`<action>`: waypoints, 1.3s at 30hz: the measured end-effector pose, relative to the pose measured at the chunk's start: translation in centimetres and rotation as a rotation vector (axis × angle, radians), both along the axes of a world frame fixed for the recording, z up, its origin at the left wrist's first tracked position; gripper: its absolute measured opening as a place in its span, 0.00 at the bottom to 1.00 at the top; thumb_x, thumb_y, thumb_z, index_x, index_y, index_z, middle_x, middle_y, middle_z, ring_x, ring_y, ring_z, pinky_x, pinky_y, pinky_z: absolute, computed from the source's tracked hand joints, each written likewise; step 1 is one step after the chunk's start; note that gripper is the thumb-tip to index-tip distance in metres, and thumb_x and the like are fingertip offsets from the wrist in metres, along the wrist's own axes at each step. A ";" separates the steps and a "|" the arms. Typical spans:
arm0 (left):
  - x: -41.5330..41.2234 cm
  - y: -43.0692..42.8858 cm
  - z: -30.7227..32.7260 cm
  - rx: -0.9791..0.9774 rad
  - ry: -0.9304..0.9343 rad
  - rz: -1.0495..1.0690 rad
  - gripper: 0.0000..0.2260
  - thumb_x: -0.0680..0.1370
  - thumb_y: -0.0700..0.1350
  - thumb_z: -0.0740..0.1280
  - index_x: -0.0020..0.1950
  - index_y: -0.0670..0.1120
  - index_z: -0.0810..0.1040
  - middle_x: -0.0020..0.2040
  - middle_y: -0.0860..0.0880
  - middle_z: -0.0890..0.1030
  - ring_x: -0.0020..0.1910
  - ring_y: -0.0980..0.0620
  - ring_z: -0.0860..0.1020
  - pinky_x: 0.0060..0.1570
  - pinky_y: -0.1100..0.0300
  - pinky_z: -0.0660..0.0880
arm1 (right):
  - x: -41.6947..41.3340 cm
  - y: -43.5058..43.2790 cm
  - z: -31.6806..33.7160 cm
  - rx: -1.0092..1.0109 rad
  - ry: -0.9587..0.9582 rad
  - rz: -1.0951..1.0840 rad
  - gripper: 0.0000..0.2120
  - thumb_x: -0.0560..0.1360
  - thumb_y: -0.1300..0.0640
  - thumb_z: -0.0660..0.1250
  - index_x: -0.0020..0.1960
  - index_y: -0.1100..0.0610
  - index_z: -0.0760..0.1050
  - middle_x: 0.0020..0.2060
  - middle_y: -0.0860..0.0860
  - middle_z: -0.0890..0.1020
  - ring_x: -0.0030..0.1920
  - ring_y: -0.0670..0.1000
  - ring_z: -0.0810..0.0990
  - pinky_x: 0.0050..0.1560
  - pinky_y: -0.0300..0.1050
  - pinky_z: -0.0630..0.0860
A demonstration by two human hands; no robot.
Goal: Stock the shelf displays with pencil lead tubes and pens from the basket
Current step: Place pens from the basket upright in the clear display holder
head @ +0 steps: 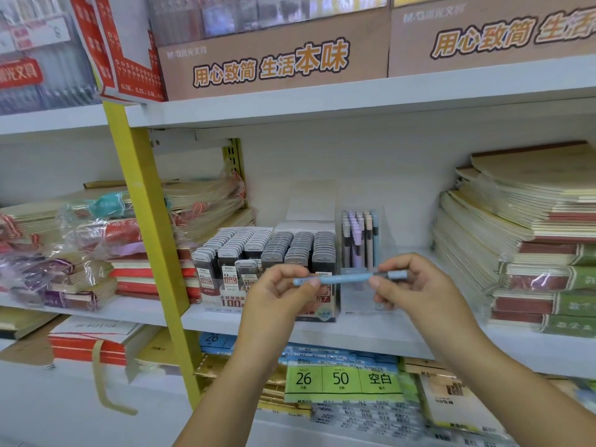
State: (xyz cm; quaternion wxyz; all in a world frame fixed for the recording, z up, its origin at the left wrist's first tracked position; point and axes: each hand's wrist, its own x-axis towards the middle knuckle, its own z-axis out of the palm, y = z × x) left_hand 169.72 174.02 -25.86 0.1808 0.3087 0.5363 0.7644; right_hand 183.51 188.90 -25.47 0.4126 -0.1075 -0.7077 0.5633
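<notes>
A light blue pen (346, 279) lies level in front of the middle shelf, held at both ends. My left hand (277, 295) pinches its left end and my right hand (416, 285) pinches the grey right end. Behind the pen stand two display boxes of grey pencil lead tubes (267, 250), nearly full. To their right a clear pen holder (364, 288) carries several upright pastel pens (359, 237) at its back; its front part looks unfilled. The basket is out of view.
Stacks of notebooks (522, 233) fill the shelf on the right, and wrapped notebook packs (103, 240) lie on the left. A yellow upright post (148, 221) stands left of the lead boxes. Brown cartons (274, 59) sit on the shelf above; paper packs (342, 379) lie below.
</notes>
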 end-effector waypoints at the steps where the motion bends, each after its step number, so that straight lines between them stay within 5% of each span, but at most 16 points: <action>1: 0.3 0.1 -0.1 -0.040 0.050 0.016 0.05 0.75 0.35 0.73 0.49 0.41 0.80 0.43 0.44 0.87 0.44 0.48 0.87 0.38 0.62 0.81 | 0.1 0.2 0.3 -0.067 0.057 0.017 0.08 0.69 0.61 0.74 0.45 0.51 0.80 0.37 0.52 0.85 0.37 0.51 0.83 0.37 0.38 0.79; 5: 1.1 1.3 0.0 -0.146 0.295 0.115 0.06 0.75 0.41 0.75 0.47 0.52 0.83 0.43 0.52 0.86 0.44 0.50 0.84 0.38 0.59 0.82 | 0.7 0.8 1.9 -0.142 0.151 0.138 0.11 0.69 0.54 0.68 0.51 0.49 0.82 0.45 0.53 0.85 0.46 0.52 0.85 0.42 0.42 0.81; 8: 1.1 2.1 0.0 -0.291 0.819 0.387 0.11 0.76 0.51 0.72 0.58 0.58 0.80 0.51 0.64 0.81 0.52 0.61 0.76 0.50 0.69 0.74 | 1.2 2.2 4.0 -0.021 0.227 -0.007 0.08 0.74 0.55 0.66 0.51 0.46 0.80 0.46 0.52 0.85 0.46 0.51 0.85 0.42 0.40 0.81; 11: 0.0 2.8 -0.1 -0.348 1.280 0.600 0.17 0.77 0.51 0.72 0.65 0.51 0.80 0.62 0.54 0.80 0.65 0.51 0.73 0.65 0.53 0.70 | 1.2 4.6 5.8 0.297 0.187 -0.273 0.10 0.80 0.60 0.63 0.52 0.44 0.74 0.46 0.52 0.83 0.46 0.47 0.84 0.43 0.38 0.80; 14: -1.1 3.4 -0.6 -0.523 1.462 0.605 0.18 0.76 0.53 0.73 0.65 0.51 0.80 0.69 0.48 0.78 0.72 0.44 0.71 0.74 0.41 0.63 | -0.3 6.6 6.1 0.593 -0.067 -0.402 0.10 0.78 0.59 0.66 0.57 0.47 0.73 0.46 0.51 0.81 0.44 0.48 0.80 0.44 0.42 0.76; 17: -1.7 3.7 -1.1 -0.616 1.521 0.568 0.18 0.76 0.54 0.73 0.65 0.53 0.81 0.71 0.47 0.76 0.73 0.44 0.71 0.74 0.39 0.61 | -1.8 7.7 5.5 0.833 -0.223 -0.459 0.11 0.78 0.57 0.67 0.59 0.50 0.72 0.43 0.47 0.79 0.39 0.42 0.76 0.38 0.36 0.69; 21: -2.2 4.0 -1.7 -0.592 1.560 0.599 0.16 0.75 0.54 0.73 0.62 0.54 0.82 0.70 0.47 0.77 0.68 0.43 0.74 0.72 0.36 0.65 | -3.1 8.6 4.8 0.950 -0.334 -0.446 0.10 0.79 0.56 0.64 0.59 0.51 0.71 0.44 0.51 0.78 0.43 0.50 0.76 0.41 0.44 0.68; 30: -2.5 4.3 -2.1 -0.525 1.538 0.616 0.14 0.76 0.53 0.72 0.61 0.54 0.82 0.70 0.48 0.77 0.68 0.44 0.74 0.72 0.39 0.61 | -4.2 9.1 4.6 0.955 -0.387 -0.420 0.12 0.76 0.53 0.67 0.60 0.49 0.75 0.42 0.49 0.75 0.42 0.47 0.73 0.43 0.41 0.65; 34: -2.6 4.4 -2.1 -0.524 1.529 0.609 0.14 0.75 0.53 0.73 0.60 0.54 0.82 0.69 0.48 0.77 0.67 0.44 0.74 0.72 0.38 0.62 | -5.1 9.3 4.3 1.052 -0.468 -0.524 0.18 0.76 0.51 0.70 0.64 0.53 0.76 0.45 0.53 0.79 0.51 0.52 0.70 0.46 0.44 0.64; 39: -2.5 4.3 -1.9 -0.546 1.498 0.583 0.14 0.74 0.53 0.74 0.59 0.55 0.83 0.69 0.48 0.77 0.67 0.45 0.75 0.71 0.38 0.64 | -5.3 9.4 3.4 0.952 -0.575 -0.558 0.21 0.79 0.49 0.63 0.71 0.50 0.71 0.46 0.51 0.69 0.56 0.56 0.66 0.52 0.46 0.66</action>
